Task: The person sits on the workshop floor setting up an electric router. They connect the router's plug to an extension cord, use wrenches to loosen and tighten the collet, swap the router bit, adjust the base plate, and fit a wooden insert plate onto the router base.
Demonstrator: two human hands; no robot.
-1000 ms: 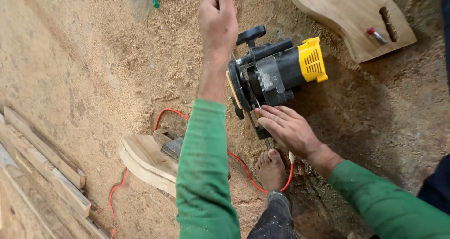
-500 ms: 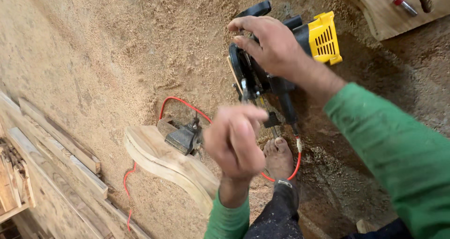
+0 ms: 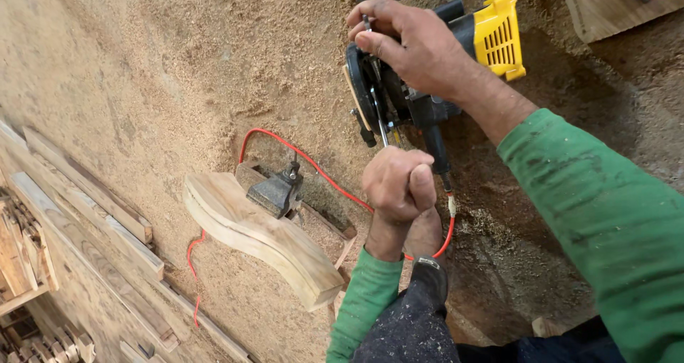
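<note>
Sawdust floor (image 3: 142,85) spreads wide and bare up and to the left of the hands — the most open room in view. Lower left edge is hemmed by long wood strips (image 3: 92,213) lying side by side, with more offcuts stacked at the bottom corner. Top right corner holds a board (image 3: 598,10) with a red-tipped tool lying on it, cut off by the frame edge. Right side is taken up by the person's own green sleeve (image 3: 605,213) and a dark trouser knee at bottom centre.

Router (image 3: 456,56) — black body, yellow cap — lies on its side in the sawdust at top centre. Right hand (image 3: 420,49) is draped over its top, fingers curled down around the body near the base, thumb out toward the base plate; a firm grasp. Left hand (image 3: 399,185) sits just below the router, clenched into a fist around a thin metal tool whose shaft runs up to the router's base; what kind of tool, cannot tell.

Red cord (image 3: 306,160) loops from under the left hand out across the sawdust and behind a curved wood piece (image 3: 263,235), which lies near the left hand on its left, a dark clamp (image 3: 278,192) resting on its top edge.
</note>
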